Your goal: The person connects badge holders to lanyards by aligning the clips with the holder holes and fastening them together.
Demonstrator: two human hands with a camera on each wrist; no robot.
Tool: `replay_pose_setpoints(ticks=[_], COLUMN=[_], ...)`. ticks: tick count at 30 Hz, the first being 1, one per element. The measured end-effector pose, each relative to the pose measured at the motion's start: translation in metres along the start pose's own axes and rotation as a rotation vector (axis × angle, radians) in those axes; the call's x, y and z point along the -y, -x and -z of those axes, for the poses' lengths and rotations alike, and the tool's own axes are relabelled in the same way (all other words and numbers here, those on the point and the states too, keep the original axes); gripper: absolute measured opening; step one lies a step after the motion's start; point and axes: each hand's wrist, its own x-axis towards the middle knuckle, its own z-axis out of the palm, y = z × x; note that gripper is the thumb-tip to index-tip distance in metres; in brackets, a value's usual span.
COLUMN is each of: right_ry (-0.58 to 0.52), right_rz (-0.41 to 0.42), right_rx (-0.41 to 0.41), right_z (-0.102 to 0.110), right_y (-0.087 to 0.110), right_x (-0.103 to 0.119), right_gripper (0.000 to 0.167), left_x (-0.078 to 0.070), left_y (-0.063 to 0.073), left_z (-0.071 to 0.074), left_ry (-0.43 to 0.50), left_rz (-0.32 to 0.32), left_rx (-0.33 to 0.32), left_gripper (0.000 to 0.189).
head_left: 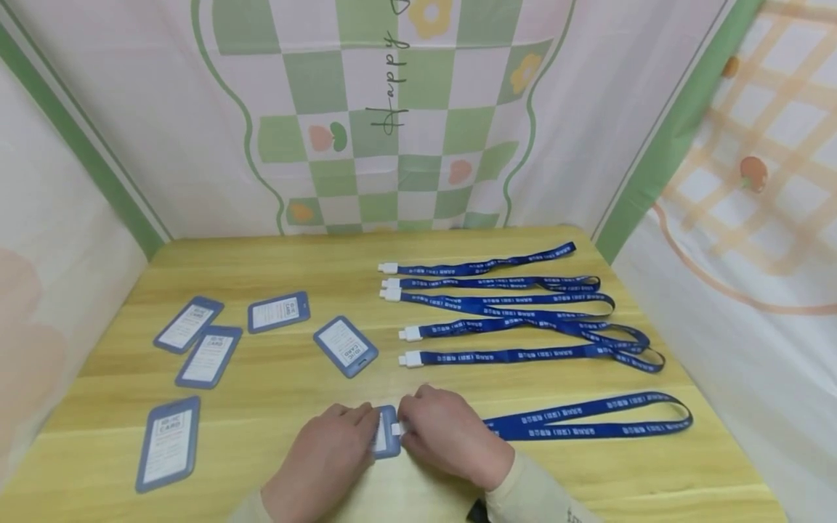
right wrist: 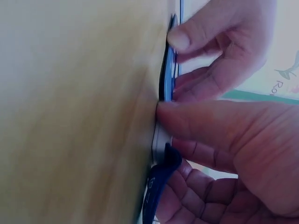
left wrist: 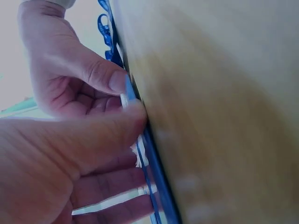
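Curtain: white fabric backdrop with a green checked print [head_left: 392,171]; it hangs well beyond the blue-framed rectangular ID card holder [head_left: 389,437] that's in the person's hands, so I'm placing everything off that holder
Table: yellowish wood-grain tabletop [head_left: 261,407]; the held holder is down at its surface, on the near part
Spare lanyards: five flat navy fabric straps with white printing and white end clips [head_left: 467,357]; they lie beyond and to the right of the held holder, clip ends toward the left, a few loops overlapping
Working lanyard: one more navy printed fabric strap [head_left: 556,434]; runs off to the right of the held holder, looped at its far end
Left hand: bare, pale sleeve [head_left: 327,454]; at the left of the held holder, thumb on its edge and fingers against its face, so it's gripping it
Right hand: bare, pale sleeve too [head_left: 451,436]; just right of the held holder, thumb and curled fingers pinching the clip
Loose cards: five matching blue-framed holders with white inserts [head_left: 345,346]; all left of or beyond the held one, two of them touching or nearly, can't quite tell
Clip: small white piece on the working lanyard [head_left: 397,429]; right at the held holder's right-hand end; can't tell if it's fastened, fingers cover most of it
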Motion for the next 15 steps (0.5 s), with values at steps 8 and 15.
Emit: replay_pose_setpoints(ticks=[8, 15], right_ry=[0.027, 0.035], right_rz=[-0.004, -0.02], right_rx=[-0.01, -0.005], right_z=[-0.0009, 0.0006], right_y=[-0.0004, -0.0009], right_x=[0.0039, 0.0058], right_gripper=[0.011, 0.012], left_x=[0.0017, 0.0013], left_y=[-0.001, -0.0006], left_z=[0.0029, 0.0039], left_ry=[0.031, 0.063], left_rz=[0.004, 0.011], left_rx=[-0.011, -0.012], left_gripper=[0.036, 0.035])
